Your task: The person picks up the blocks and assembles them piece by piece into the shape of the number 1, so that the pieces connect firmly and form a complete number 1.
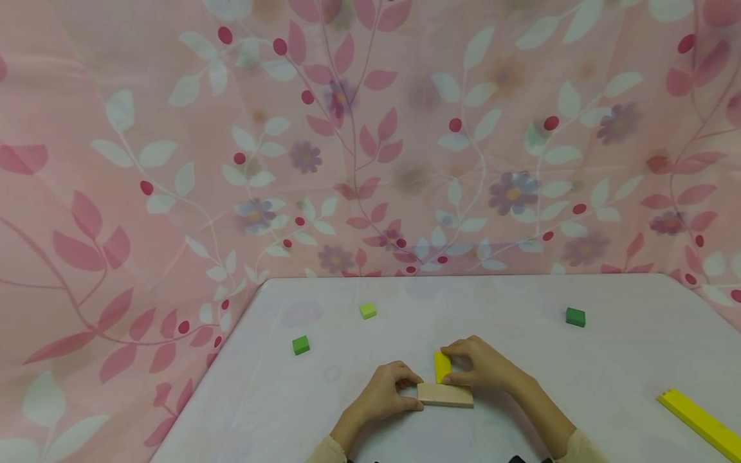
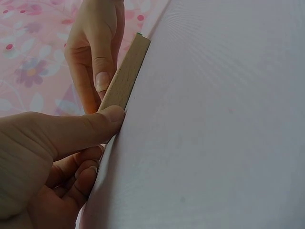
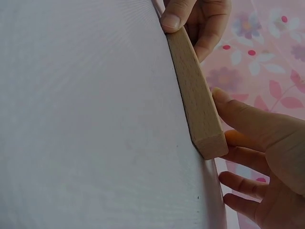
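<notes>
Currently the left hand (image 1: 384, 390) pinches the wooden block (image 1: 445, 395) by the end beside it; the right hand (image 1: 482, 366) grips the yellow block (image 1: 442, 367), just beyond the wood. Well right of the right hand, a yellow bar (image 1: 699, 421) lies on the worktop (image 1: 243, 392).

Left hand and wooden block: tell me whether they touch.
Touching. The left wrist view shows it: the left hand has its thumb tip lying over the near end of the wooden block.
</notes>
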Demonstrator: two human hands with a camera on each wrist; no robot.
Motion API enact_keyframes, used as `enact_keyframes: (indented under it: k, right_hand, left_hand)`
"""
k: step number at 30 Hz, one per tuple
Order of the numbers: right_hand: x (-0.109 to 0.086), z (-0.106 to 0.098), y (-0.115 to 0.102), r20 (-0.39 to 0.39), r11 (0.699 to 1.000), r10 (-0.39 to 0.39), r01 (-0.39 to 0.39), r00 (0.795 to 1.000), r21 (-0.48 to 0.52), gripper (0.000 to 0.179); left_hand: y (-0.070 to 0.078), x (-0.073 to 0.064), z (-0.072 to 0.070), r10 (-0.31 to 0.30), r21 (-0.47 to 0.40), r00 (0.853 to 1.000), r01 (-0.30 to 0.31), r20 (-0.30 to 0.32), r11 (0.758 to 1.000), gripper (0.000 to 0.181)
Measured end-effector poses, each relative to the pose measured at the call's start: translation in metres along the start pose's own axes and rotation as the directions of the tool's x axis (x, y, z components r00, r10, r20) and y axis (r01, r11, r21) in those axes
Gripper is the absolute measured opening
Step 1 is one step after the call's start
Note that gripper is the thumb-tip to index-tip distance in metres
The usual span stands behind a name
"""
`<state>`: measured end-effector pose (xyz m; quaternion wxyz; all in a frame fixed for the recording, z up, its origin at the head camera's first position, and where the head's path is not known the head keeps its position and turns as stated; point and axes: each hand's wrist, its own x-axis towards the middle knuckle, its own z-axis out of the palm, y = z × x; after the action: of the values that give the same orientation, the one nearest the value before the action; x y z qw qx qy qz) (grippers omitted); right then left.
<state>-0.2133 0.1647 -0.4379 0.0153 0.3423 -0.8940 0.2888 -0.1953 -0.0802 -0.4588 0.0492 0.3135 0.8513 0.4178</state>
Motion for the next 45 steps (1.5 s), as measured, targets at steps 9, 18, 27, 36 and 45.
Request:
enact_keyframes:
  k: [9, 18, 27, 36, 45]
  right_hand:
    - [-0.002, 0.001, -0.001, -0.010, 1.000, 0.022, -0.022, 1.000, -0.010, 0.059]
    - [-0.004, -0.008, 0.006, 0.051, 0.998, 0.017, -0.020, 0.999, 0.062, 0.054]
    - [-0.006, -0.009, 0.007, 0.072, 0.995, -0.010, 0.003, 0.997, 0.098, 0.052]
    - [-0.008, -0.008, 0.006, 0.066, 0.996, -0.016, 0.010, 0.998, 0.085, 0.053]
    - [-0.007, -0.009, 0.005, 0.081, 0.994, -0.001, -0.007, 0.997, 0.105, 0.052]
  left_hand:
    - [0.000, -0.001, 0.001, -0.018, 0.014, 1.000, 0.018, 0.003, 1.000, 0.029]
    - [0.002, 0.000, 0.000, -0.013, 0.017, 1.000, 0.013, 0.002, 1.000, 0.030]
    - [0.001, 0.000, 0.001, 0.003, 0.024, 1.000, -0.003, -0.006, 1.000, 0.030]
    - [0.003, -0.001, 0.000, -0.011, 0.007, 1.000, 0.011, -0.005, 1.000, 0.031]
    - [0.002, -0.001, 0.000, -0.012, 0.017, 1.000, 0.012, -0.002, 1.000, 0.032]
